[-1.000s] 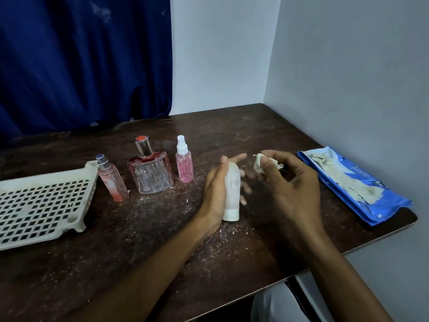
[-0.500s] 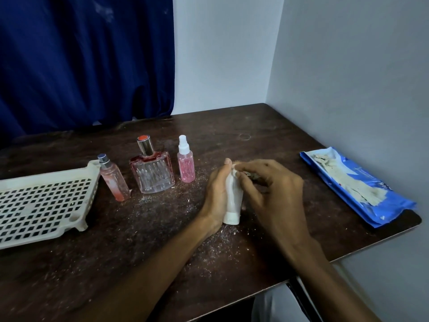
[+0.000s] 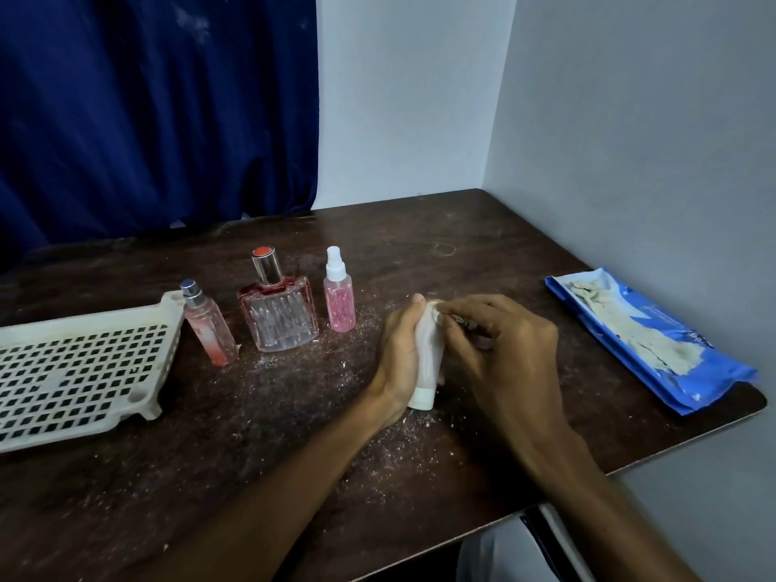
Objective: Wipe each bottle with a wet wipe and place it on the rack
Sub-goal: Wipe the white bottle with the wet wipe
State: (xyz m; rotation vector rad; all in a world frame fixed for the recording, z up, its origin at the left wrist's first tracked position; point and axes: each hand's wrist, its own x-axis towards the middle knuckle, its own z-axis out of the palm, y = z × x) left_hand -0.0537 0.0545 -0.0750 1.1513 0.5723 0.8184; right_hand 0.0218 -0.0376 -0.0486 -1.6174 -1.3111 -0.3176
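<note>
Head | left hand (image 3: 399, 354) grips white bottle (image 3: 426, 363) | right hand (image 3: 508, 342) pinches wipe (image 3: 436, 312) | rack (image 3: 90, 320) left, pack (image 3: 697, 371) right

Probably a home corner: dusty wooden table (image 3: 420, 245), blue curtain (image 3: 155, 107), plain walls (image 3: 630, 119), perfume bottles (image 3: 277, 312).

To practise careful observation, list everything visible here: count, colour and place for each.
white bottle: 1, white, table centre, gripped by left hand
wet wipe: 1, white, pinched at that bottle's top by right hand
slim bottle: 1, pink, tilted beside rack
square glass bottle: 1, clear and red, right of slim bottle
spray bottle: 1, pink, white top, right of square glass bottle
rack: 1, cream, table's left
wipes pack: 1, blue, table's right edge
table: 1, dark brown, crumb-speckled
curtain: 1, dark blue, back left
left hand: 1, around white bottle
right hand: 1, at its top
</note>
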